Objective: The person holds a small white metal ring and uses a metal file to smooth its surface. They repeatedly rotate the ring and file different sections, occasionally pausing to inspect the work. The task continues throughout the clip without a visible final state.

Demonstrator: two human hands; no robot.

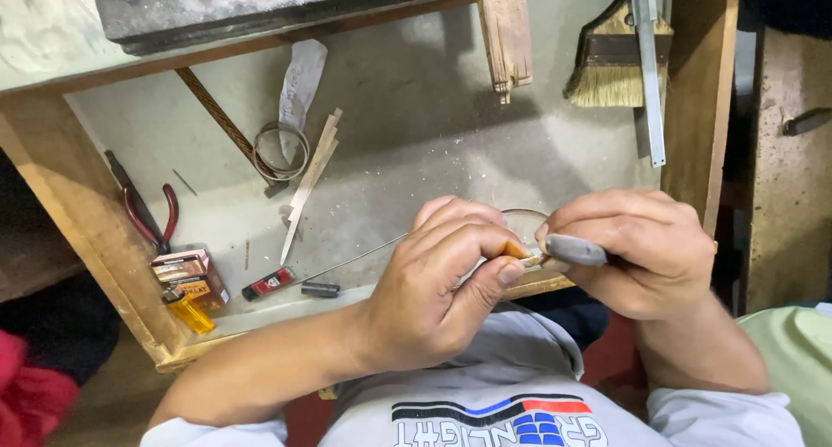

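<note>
— Ring [523, 226] first: where does it sit?

— Between the two hands, at the near edge of the wooden tray [693, 91]. It is a thin metal hoop, mostly hidden by fingers; only its upper arc shows above them.

— And the left hand [433, 295]?

— Curled tight, thumb and forefinger pinching a small orange-brown piece [517, 250] right against the ring. Whether it also grips the ring itself I cannot tell.

— The right hand [641, 252]?

— Closed around a grey tool [575, 250] with a rounded tip, which points left and meets the orange piece — the two touch or nearly so.

— What lies around them?

— A thin wire [355, 261] runs from under the left hand out to the left. Just beyond it sit a small dark cylinder [321, 288] and a red-and-black tube [268, 283]. Further left, in the tray's corner, a yellow lighter [188, 311] rests beside a small printed box [192, 275], with red-handled pliers [149, 217] above them.

— Toward the back?

— Pale wooden slivers [314, 174] lean beside a coil of wire rings [281, 150], a twisted rod [217, 109] running up from it. A brush [614, 65] and a metal ruler [650, 74] lie at the far right, well apart from the hands.
</note>
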